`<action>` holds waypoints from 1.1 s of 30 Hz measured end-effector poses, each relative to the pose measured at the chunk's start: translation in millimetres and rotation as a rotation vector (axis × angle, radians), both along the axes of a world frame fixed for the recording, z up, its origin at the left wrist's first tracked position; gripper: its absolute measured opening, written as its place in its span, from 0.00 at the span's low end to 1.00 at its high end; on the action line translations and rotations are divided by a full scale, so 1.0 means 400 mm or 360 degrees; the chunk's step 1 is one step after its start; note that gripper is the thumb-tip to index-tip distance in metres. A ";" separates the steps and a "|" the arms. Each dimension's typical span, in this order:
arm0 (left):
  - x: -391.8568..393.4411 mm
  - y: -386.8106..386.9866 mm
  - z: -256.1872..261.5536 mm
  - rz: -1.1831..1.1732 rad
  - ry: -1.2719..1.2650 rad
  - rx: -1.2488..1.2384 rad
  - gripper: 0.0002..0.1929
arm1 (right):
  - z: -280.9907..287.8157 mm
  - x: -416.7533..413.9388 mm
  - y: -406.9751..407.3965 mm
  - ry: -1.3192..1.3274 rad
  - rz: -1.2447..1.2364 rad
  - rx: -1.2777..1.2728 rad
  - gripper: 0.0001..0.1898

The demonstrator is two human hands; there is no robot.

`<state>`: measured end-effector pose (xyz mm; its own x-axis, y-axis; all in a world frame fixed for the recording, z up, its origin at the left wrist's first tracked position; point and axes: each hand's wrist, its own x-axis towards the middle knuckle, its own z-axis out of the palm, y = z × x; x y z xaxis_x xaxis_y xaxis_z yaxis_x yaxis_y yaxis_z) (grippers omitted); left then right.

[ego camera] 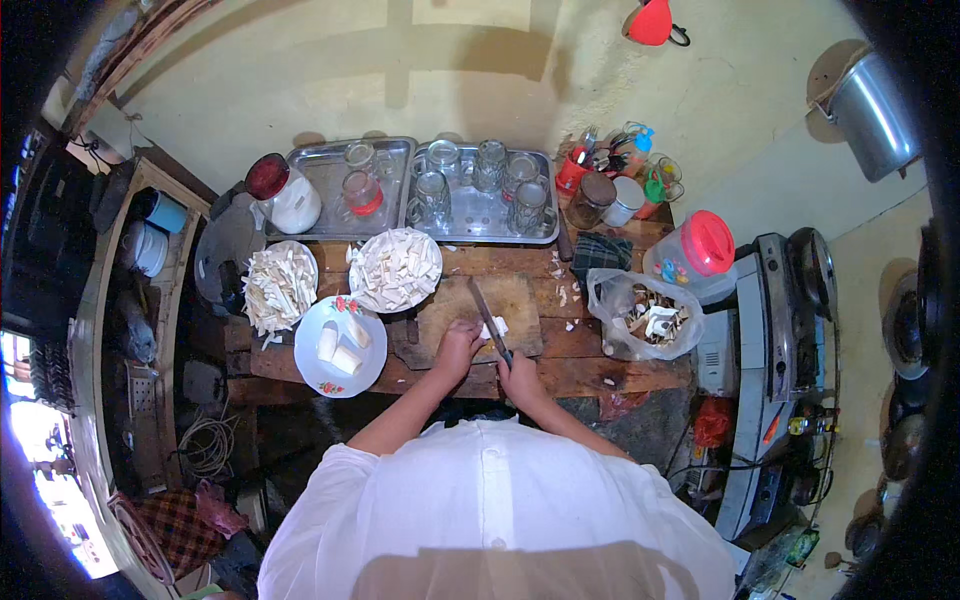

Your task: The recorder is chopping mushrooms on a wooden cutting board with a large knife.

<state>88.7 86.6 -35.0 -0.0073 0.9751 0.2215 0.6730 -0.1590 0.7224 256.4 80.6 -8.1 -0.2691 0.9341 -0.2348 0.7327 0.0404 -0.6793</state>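
Observation:
My right hand (522,381) grips the dark handle of a kitchen knife (484,309), its blade pointing away over a wooden cutting board (442,300). Under the fingers of my left hand (459,346) lies a white piece of peeled root vegetable (495,327), right beside the blade; the fingers partly hide it. To the left, a floral plate (307,367) carries several thick peeled chunks (346,360). Behind it stands a plate heaped with short cut pieces (396,270). Farther left, another plate is piled with thin cut strips (279,289).
Along the wall, two metal trays (322,225) hold glass mugs (491,166) and a red-lidded jar (296,202). A plastic bag of peelings (645,322) stands at the right, near a pink-lidded container (697,247) and a dark cloth (602,255). Scraps (562,292) dot the wooden table (570,371). A gas stove (780,315) is farther right.

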 end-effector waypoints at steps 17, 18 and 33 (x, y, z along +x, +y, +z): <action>-0.008 0.003 -0.026 -0.0006 0.0028 0.0028 0.14 | 0.022 -0.026 -0.002 0.0046 -0.0046 -0.0026 0.14; -0.009 0.004 -0.026 -0.0022 0.0029 0.0062 0.14 | 0.014 -0.024 -0.003 0.0043 -0.0044 -0.0030 0.14; -0.006 0.005 -0.010 -0.0023 -0.0004 0.0023 0.14 | -0.048 -0.030 0.027 0.0128 -0.0023 0.0039 0.15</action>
